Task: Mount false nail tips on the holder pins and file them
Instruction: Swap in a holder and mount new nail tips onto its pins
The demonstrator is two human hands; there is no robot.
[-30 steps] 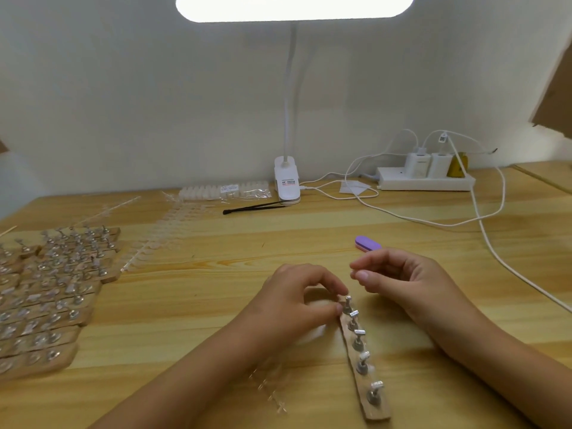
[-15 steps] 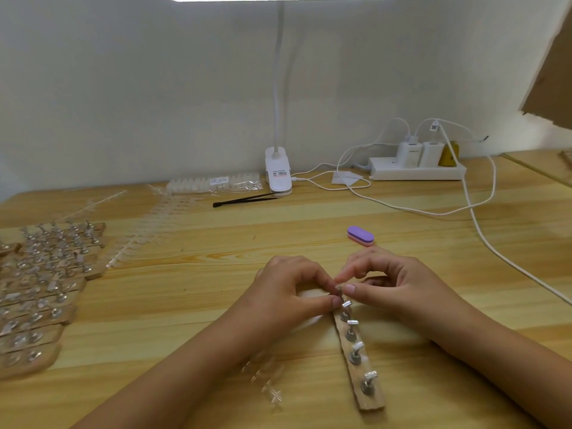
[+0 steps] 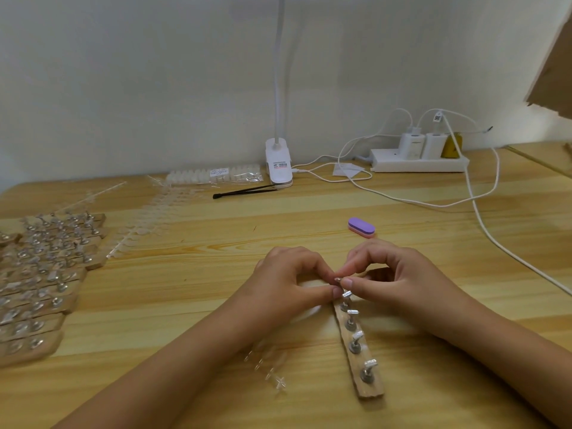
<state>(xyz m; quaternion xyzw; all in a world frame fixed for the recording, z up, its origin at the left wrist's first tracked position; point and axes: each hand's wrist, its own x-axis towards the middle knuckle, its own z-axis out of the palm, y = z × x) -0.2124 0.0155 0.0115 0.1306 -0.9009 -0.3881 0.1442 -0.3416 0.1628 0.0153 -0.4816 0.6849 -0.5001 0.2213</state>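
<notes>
Since a second ago, the right hand (image 3: 399, 274) has come over to meet the left hand (image 3: 288, 280), and the two have stayed together for the last half second. Both hands have curled fingers. Each thumb and first finger pinch a tiny pale nail tip (image 3: 338, 278) right where the fingertips meet, over the far end of the wooden holder (image 3: 369, 390). Four pins (image 3: 352, 319) stand in a row from just under the fingertips back toward the person. A purple file block (image 3: 361, 226) lies a little way beyond the fingers. A clear strip of nail tips (image 3: 269, 370) lies beside the left forearm. More holders (image 3: 46, 274) lie well off to the left of the fingers. The fingers hide the top pin, and the nail tip is too small to see well.
</notes>
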